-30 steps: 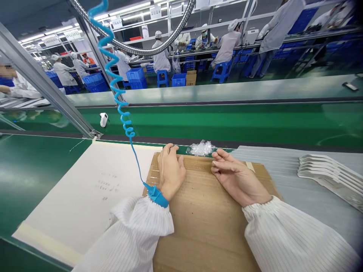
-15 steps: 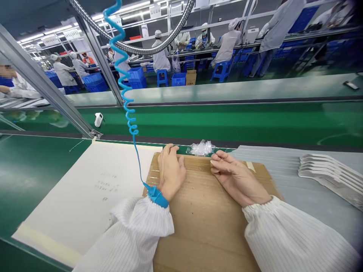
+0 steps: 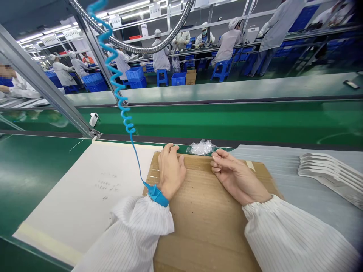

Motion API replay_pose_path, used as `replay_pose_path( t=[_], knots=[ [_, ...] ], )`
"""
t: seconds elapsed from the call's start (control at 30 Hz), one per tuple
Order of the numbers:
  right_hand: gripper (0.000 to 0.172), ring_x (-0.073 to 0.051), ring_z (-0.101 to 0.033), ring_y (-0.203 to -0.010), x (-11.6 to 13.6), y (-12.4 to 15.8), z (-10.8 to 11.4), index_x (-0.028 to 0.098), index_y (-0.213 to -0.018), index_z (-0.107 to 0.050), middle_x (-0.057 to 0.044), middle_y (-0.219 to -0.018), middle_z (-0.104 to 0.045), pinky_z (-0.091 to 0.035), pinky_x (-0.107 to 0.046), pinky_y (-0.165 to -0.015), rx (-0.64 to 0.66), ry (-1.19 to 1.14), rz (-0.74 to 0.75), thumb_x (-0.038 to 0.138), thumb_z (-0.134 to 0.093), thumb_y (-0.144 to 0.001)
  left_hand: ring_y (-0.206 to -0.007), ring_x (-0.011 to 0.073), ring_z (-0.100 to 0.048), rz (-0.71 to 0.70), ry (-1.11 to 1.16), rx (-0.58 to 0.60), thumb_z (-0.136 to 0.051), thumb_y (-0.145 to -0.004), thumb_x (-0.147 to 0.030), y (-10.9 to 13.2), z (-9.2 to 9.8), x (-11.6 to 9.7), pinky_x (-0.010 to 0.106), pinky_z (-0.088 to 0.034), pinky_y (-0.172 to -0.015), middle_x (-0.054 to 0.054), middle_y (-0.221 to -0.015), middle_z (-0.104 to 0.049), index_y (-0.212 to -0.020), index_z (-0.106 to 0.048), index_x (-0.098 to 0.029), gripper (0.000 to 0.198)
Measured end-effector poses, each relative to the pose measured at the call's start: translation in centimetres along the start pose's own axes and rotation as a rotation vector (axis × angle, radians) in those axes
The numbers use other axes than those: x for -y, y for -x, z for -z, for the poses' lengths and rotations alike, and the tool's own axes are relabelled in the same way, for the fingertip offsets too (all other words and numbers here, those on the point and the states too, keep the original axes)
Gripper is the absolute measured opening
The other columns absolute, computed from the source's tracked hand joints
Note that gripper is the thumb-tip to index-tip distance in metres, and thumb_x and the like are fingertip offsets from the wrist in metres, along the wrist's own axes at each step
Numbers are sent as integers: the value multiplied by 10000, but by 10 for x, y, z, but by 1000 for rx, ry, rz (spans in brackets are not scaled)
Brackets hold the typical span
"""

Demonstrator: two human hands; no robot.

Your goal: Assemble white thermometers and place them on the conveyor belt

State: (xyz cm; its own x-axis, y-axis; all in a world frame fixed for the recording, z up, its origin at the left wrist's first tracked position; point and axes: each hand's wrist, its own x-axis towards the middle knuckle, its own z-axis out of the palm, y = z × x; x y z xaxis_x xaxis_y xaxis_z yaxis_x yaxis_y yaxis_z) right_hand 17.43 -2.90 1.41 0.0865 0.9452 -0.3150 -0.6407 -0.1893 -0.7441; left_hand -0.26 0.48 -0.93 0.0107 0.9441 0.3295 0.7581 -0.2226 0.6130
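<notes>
My left hand point(image 3: 171, 170) lies over the far left part of a brown cardboard sheet point(image 3: 207, 226), fingers apart and bent toward its far edge, holding nothing I can see. A blue wrist strap point(image 3: 157, 195) with a coiled blue cord point(image 3: 126, 117) is round that wrist. Above the sheet's far right part is my right hand point(image 3: 239, 175), turned on its side. Its fingers are curled in with the thumb against them, and nothing shows between them. Just beyond the sheet, between both hands, sits a small heap of clear plastic pieces point(image 3: 201, 147).
A large white paper sheet point(image 3: 85, 196) with faint writing is at left. To the right, several white plastic parts point(image 3: 329, 173) lie stacked on grey foam sheeting point(image 3: 278, 166). Behind runs a green conveyor belt point(image 3: 227, 119) carrying a small white device point(image 3: 93, 119). Several people work farther back.
The white device on the belt has shifted a little left, and the coiled cord has swung left. My right fingers have moved very slightly; my left hand has stayed put.
</notes>
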Motion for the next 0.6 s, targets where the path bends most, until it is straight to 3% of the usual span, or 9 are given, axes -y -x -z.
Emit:
replay_pose_path(
  t=[0.27, 0.6],
  knots=[
    [181, -92, -546, -690, 1, -1, -1, 215, -864, -772, -8, -896, -648, -551, -157, -601, -23, -8, -7, 334, -878, -777, -1333, 315, -559, -7, 1, 4, -582, -902, -104, 0, 1, 0, 522, -450, -1135, 176, -1398, -598, -1199, -636, -138, 304],
    [207, -88, -517, -681, 1, 0, -1, 197, -817, -748, 1, -833, -621, -518, -162, -598, 3, 5, 9, 311, -904, -741, -1337, 321, -554, 1, -5, 13, -583, -905, -104, -1, 3, -1, 522, -444, -1139, 182, -1405, -593, -1200, -634, -126, 300]
  ],
)
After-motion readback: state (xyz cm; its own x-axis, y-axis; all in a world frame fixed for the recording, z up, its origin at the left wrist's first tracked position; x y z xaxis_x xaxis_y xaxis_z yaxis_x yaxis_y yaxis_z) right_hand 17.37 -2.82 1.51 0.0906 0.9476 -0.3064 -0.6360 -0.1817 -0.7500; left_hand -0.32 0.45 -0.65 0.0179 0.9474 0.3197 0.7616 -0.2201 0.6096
